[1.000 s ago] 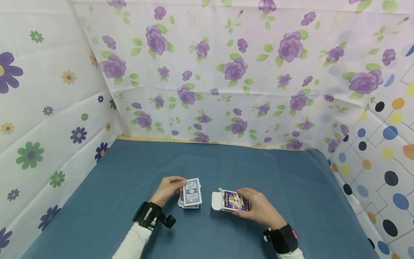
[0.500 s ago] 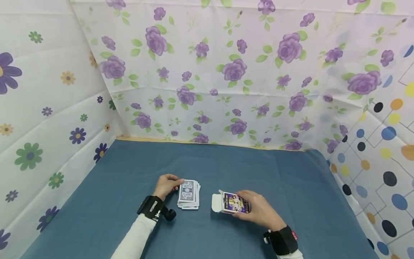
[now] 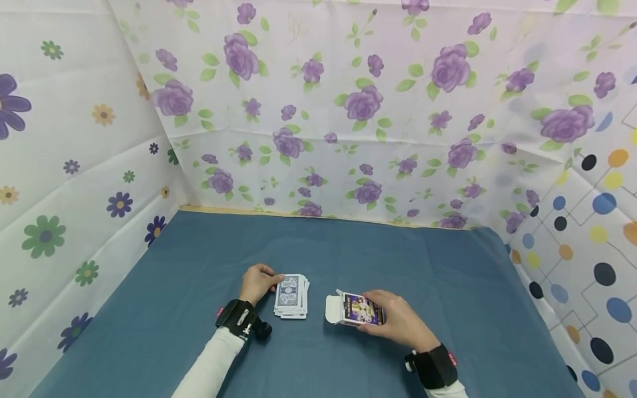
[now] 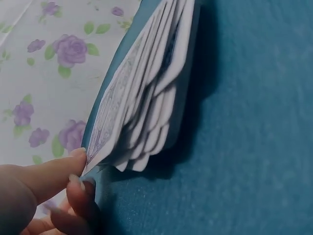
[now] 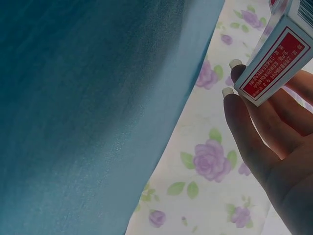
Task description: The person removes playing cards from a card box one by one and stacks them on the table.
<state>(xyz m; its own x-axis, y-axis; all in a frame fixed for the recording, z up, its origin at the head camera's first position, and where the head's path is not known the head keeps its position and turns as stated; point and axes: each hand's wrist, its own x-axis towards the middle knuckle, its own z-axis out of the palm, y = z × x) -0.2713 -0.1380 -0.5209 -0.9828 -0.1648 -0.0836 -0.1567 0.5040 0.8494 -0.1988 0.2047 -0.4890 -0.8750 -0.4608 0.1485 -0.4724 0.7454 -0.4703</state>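
A loose stack of playing cards [image 3: 290,298] with blue-and-white patterned backs lies face down left of the middle of the table. My left hand [image 3: 257,283] is at its far left corner, thumb on top and index finger below, pinching the corner of the top card [image 4: 106,122]. Uneven white card edges fan out under it in the left wrist view. My right hand [image 3: 398,318] grips a card box [image 3: 362,309] with a purple picture front. The box lies on its side, its white end flap [image 3: 334,309] open toward the stack. Its red-and-white end panel [image 5: 275,66] shows in the right wrist view.
A blue cloth [image 3: 348,249] covers the table. A white curtain with purple roses [image 3: 368,105] hangs at the back, with patterned curtains at both sides. Each wrist wears a black strap [image 3: 238,318].
My left hand has drawn the top card slightly left, so it now lies on the left part of the stack. The right hand and the card box stay in place.
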